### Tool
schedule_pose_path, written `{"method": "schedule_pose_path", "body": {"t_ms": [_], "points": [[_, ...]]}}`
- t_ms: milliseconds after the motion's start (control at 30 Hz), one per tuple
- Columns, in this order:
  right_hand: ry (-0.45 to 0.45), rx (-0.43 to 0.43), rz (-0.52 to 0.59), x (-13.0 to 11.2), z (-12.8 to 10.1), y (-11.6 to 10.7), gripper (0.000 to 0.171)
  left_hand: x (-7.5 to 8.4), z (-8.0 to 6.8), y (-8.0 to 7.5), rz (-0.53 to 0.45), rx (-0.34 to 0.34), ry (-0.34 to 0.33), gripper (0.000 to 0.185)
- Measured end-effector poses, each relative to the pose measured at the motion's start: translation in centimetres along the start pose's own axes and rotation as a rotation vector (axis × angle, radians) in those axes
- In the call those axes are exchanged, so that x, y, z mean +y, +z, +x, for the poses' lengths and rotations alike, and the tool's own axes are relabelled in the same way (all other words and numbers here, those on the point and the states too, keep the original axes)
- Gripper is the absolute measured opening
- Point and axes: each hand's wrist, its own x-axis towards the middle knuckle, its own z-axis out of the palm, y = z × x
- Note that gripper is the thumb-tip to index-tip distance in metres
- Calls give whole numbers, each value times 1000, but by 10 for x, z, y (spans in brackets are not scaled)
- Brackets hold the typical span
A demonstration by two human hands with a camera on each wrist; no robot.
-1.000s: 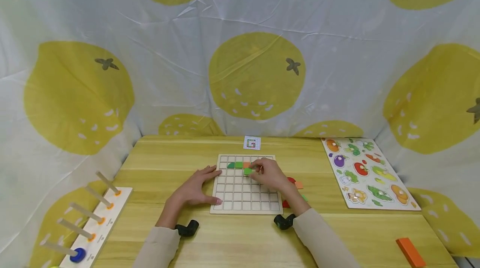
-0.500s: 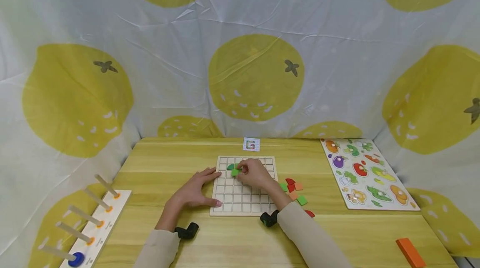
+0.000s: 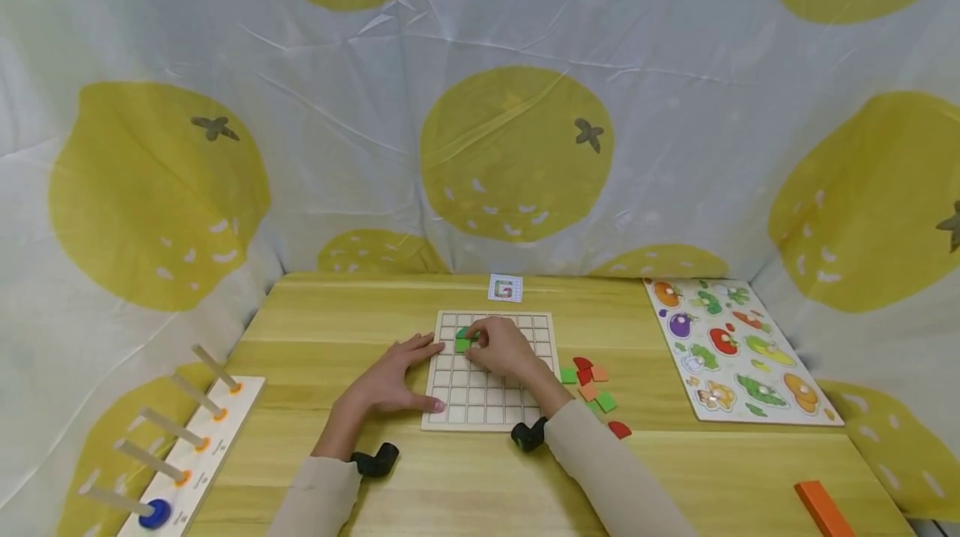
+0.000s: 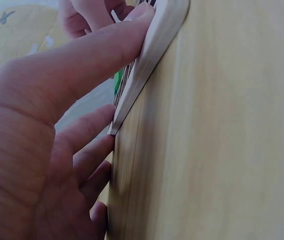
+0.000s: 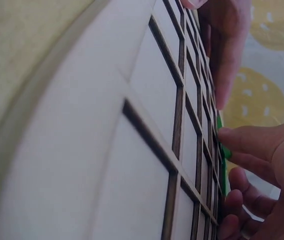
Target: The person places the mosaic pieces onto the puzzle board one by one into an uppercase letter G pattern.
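A square wooden grid board (image 3: 496,396) lies on the table. My left hand (image 3: 392,373) rests along its left side, fingers spread, the thumb (image 4: 97,55) over the near left corner and fingertips at the edge farther up. Near the top left cells, the thumb and forefinger of my right hand (image 3: 504,348) pinch a green square tile (image 3: 462,346). Just above that tile sits a darker green curved tile (image 3: 461,333). My right fingers hide the cells to the right of it. In the right wrist view, green pieces (image 5: 220,122) show at the right thumb tip.
Loose red, orange and green tiles (image 3: 606,401) lie right of the board. A small pattern card (image 3: 506,288) is behind it. A vegetable puzzle board (image 3: 708,415) lies at the right, an orange block (image 3: 823,509) nearer, a peg stand (image 3: 197,474) at left.
My right hand has moved left across the board with the green square tile, from beside the orange tile to below the curved green one. The left hand stays in place.
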Motion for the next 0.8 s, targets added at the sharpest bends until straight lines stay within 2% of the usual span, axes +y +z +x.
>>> {"method": "schedule_pose_path", "body": {"t_ms": [267, 567, 800], "points": [[3, 16, 26, 1, 1, -2, 21, -2, 3, -1, 14, 4, 11, 101], [3, 11, 21, 3, 1, 4, 18, -1, -1, 0, 14, -6, -2, 101], [-41, 23, 74, 8, -4, -5, 19, -1, 0, 1, 1, -4, -9, 101]]}}
